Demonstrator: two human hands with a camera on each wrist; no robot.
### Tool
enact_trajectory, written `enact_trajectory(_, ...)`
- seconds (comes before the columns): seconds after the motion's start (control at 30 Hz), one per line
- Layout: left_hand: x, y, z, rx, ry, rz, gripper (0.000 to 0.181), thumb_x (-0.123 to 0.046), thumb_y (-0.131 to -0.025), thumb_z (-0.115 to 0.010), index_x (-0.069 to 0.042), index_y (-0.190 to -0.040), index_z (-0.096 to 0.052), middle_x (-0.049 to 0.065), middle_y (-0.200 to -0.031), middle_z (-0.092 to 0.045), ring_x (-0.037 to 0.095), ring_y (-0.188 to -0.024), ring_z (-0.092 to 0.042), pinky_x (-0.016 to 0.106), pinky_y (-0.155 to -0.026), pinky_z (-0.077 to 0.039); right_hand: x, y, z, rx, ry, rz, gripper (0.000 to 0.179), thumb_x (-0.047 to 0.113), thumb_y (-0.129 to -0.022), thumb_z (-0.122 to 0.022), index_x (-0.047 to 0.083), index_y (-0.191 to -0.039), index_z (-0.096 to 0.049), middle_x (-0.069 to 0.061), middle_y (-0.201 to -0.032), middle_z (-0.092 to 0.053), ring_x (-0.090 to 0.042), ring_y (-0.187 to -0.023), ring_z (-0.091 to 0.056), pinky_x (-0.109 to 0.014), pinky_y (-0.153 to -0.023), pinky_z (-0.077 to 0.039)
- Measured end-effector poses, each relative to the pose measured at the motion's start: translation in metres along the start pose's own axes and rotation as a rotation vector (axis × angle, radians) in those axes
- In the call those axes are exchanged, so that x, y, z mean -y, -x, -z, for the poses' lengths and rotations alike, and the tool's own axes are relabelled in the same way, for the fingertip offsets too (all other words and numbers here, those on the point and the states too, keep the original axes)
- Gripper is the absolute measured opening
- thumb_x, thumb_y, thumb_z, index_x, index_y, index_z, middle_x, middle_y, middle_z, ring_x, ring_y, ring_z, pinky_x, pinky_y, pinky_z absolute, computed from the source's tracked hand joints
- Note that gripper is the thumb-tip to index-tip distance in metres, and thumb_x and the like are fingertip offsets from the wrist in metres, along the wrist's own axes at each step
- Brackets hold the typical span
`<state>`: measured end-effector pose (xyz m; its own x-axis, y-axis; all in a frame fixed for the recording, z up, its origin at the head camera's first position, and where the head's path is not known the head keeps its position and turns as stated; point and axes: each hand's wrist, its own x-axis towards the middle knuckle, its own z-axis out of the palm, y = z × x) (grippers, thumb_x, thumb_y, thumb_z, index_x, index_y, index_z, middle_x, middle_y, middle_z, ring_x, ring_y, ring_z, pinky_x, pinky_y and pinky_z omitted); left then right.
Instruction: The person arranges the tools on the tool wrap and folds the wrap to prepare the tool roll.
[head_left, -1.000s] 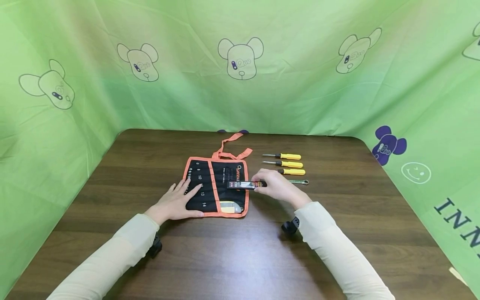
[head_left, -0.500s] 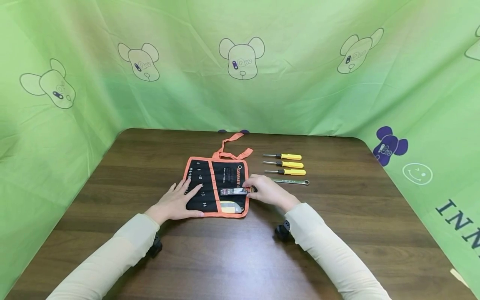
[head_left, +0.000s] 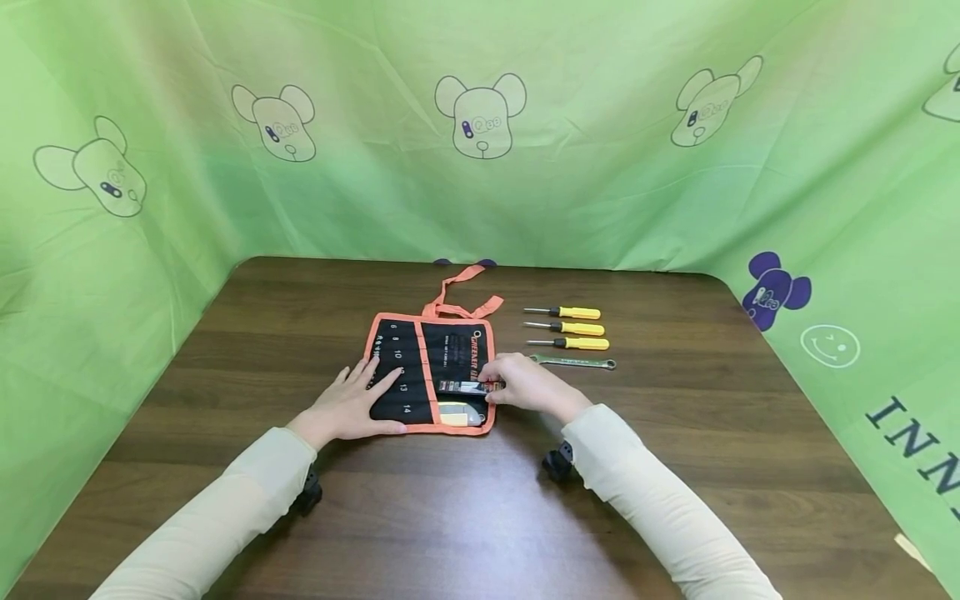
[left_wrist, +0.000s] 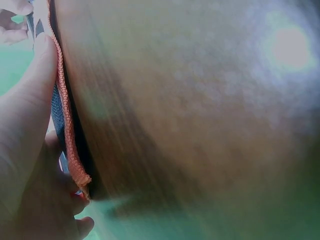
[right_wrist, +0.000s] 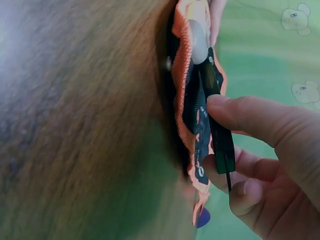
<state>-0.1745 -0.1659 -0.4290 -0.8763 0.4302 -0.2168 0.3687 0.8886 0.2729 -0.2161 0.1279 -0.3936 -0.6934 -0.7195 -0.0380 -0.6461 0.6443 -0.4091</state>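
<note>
A black tool pouch [head_left: 450,354] with orange trim and printed sizes lies spread on the table. My left hand [head_left: 345,408] rests on its left part with fingers spread; in the left wrist view its thumb [left_wrist: 44,60] lies along the orange edging. Between thumb and fingers, my right hand [head_left: 528,383] pinches one end of a small flat black case [head_left: 459,387] with a printed label. That case lies crosswise over the pouch's right half, just above a yellow and grey utility knife [head_left: 459,414] tucked in the lower pocket. The right wrist view shows the case [right_wrist: 220,140] edge-on beside the pouch.
Three yellow-handled screwdrivers [head_left: 582,329] lie in a column right of the pouch, with a combination wrench [head_left: 577,362] below them. Orange tie straps [head_left: 465,310] trail from the pouch's top edge. A green printed curtain [head_left: 570,208] hangs around the brown table [head_left: 465,517].
My right hand has carried the case left and down over the pouch, closer to the utility knife. The wrench and lowest screwdriver are now uncovered. My left hand has stayed put.
</note>
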Motion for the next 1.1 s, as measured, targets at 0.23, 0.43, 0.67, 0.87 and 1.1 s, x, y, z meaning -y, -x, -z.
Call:
enact_trajectory(0.23,0.000,0.000,0.000,-0.005,0.003,-0.005,0.094,-0.072,-0.076,-0.050,-0.018,-0.148,-0.021,0.024,-0.149,-0.010,0.041,-0.135,-0.009,0.054,-0.105,-0.008,-0.004,-0.005,-0.001,0.034,-0.059,0.003,0.022,0.010,-0.080,-0.071,0.003,-0.101,-0.069,-0.003,-0.091,-0.063,-0.013,-0.077,-0.054,-0.027,-0.070,-0.046)
enact_trajectory(0.43,-0.001,0.001,-0.001,-0.004,0.001,-0.003,0.094,-0.072,-0.076,-0.050,-0.017,-0.148,-0.022,0.024,-0.149,-0.010,0.041,-0.135,-0.009,0.055,-0.105,-0.009,-0.011,-0.007,-0.004,0.056,-0.070,-0.011,0.024,0.010,-0.083,-0.069,0.004,-0.106,-0.068,-0.005,-0.099,-0.063,-0.013,-0.082,-0.054,-0.029,-0.074,-0.046)
enact_trajectory(0.67,-0.001,0.001,-0.001,-0.009,0.000,-0.007,0.094,-0.072,-0.076,-0.049,-0.017,-0.148,-0.022,0.025,-0.148,-0.011,0.042,-0.134,-0.010,0.055,-0.105,-0.010,-0.011,-0.009,-0.005,0.062,-0.041,0.000,0.025,0.010,-0.083,-0.069,0.004,-0.107,-0.068,-0.005,-0.099,-0.063,-0.013,-0.083,-0.054,-0.031,-0.075,-0.046)
enact_trajectory(0.87,-0.002,0.002,-0.001,-0.008,-0.002,-0.004,0.094,-0.071,-0.077,-0.050,-0.017,-0.148,-0.022,0.025,-0.148,-0.011,0.041,-0.135,-0.010,0.055,-0.105,-0.010,-0.009,-0.011,-0.001,0.082,0.020,0.022,0.024,0.008,-0.084,-0.067,0.005,-0.108,-0.068,-0.006,-0.100,-0.062,-0.016,-0.088,-0.056,-0.034,-0.079,-0.046)
enact_trajectory(1.1,-0.002,0.001,0.000,-0.003,-0.004,-0.001,0.093,-0.071,-0.077,-0.050,-0.017,-0.148,-0.022,0.025,-0.149,-0.010,0.041,-0.135,-0.009,0.055,-0.105,-0.010,-0.005,-0.016,0.000,0.085,0.068,0.037,0.023,0.010,-0.085,-0.067,0.006,-0.107,-0.068,-0.004,-0.097,-0.060,-0.016,-0.085,-0.055,-0.034,-0.076,-0.046)
